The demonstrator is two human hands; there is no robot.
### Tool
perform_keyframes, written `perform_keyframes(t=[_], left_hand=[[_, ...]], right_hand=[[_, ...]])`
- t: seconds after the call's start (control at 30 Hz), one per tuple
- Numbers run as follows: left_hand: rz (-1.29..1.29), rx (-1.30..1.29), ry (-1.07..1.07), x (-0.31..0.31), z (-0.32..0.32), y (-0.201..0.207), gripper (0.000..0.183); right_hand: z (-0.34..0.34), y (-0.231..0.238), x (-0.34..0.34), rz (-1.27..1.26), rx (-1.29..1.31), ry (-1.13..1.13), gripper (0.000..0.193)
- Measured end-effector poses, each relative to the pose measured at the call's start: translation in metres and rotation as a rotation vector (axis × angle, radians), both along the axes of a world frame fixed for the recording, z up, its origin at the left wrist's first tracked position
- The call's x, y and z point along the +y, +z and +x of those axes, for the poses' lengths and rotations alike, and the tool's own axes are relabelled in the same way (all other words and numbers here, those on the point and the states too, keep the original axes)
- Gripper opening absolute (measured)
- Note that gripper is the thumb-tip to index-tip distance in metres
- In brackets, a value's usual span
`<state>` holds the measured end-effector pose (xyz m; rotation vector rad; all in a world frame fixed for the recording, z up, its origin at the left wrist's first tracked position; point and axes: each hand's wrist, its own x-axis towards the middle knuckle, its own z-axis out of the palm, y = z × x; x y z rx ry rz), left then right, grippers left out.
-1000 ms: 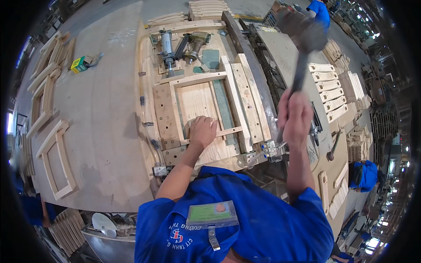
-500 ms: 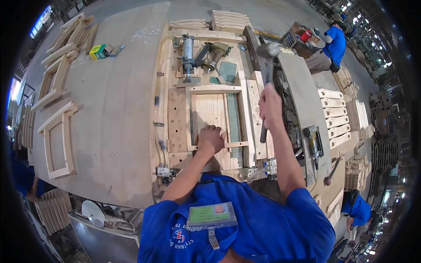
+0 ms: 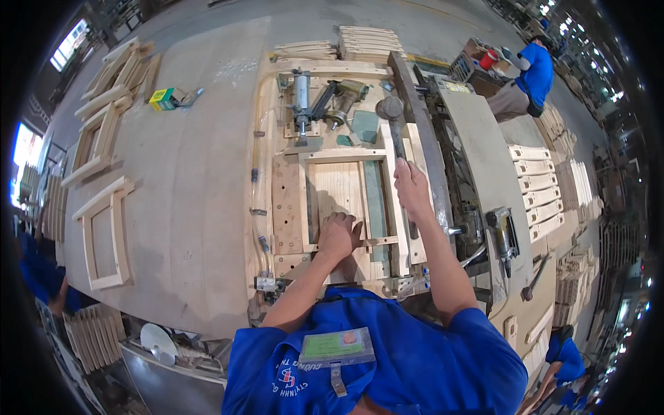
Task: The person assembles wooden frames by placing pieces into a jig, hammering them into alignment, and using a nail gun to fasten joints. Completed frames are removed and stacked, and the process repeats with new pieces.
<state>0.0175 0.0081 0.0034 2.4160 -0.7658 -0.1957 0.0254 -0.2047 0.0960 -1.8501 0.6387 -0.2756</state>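
My right hand [image 3: 413, 188] is wrapped round the dark handle of a mallet [image 3: 391, 108]. The mallet's thick grey head points away from me, over the far right corner of a pale wooden frame [image 3: 346, 157]. My left hand [image 3: 339, 235] rests on the frame's near rail, its fingers curled over the wood and partly hidden. The frame lies in a wooden jig [image 3: 286, 200] with drilled holes along its left side. Beyond the frame, an air cylinder [image 3: 302, 100] and a nail gun [image 3: 346, 104] sit on the jig.
Several assembled frames [image 3: 104, 232] lie on the wide board at left, near a green and yellow box [image 3: 163, 99]. Another nail gun [image 3: 503, 238] lies at right, near stacked slats [image 3: 537, 181]. A co-worker [image 3: 531, 76] stands far right.
The mallet has swung down and left from its raised position, with my right hand. My left hand stays on the near rail. The whole view has shifted slightly.
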Motion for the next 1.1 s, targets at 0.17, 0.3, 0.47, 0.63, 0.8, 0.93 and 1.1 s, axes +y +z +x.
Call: perform_keyframes(t=[0.17,0.3,0.47,0.63,0.8,0.93,1.1], left_hand=[[-0.068,0.028,0.004,0.005,0.000,-0.004,0.034],[-0.062,0.047,-0.010,-0.004,0.000,0.004,0.033],[-0.067,-0.034,-0.012,-0.007,-0.001,0.003,0.029],[-0.079,-0.003,0.003,0.000,-0.003,0.000,0.027],[-0.053,-0.010,0.000,0.000,-0.006,-0.003,0.027],[-0.001,0.018,-0.025,-0.003,-0.006,0.012,0.029],[-0.030,-0.033,-0.031,-0.005,-0.005,0.010,0.027]], right_hand=[[-0.016,-0.003,-0.038,-0.459,-0.046,-0.147,0.047],[-0.033,-0.036,-0.073,-0.693,0.217,-0.268,0.037],[-0.051,-0.045,-0.082,-0.727,0.388,-0.190,0.034],[-0.088,-0.025,-0.108,-0.789,0.332,-0.096,0.036],[-0.183,0.017,-0.182,-0.976,0.492,-0.485,0.055],[-0.242,0.006,-0.206,-0.955,0.713,-0.422,0.073],[-0.240,0.002,-0.221,-0.973,0.647,-0.307,0.078]])
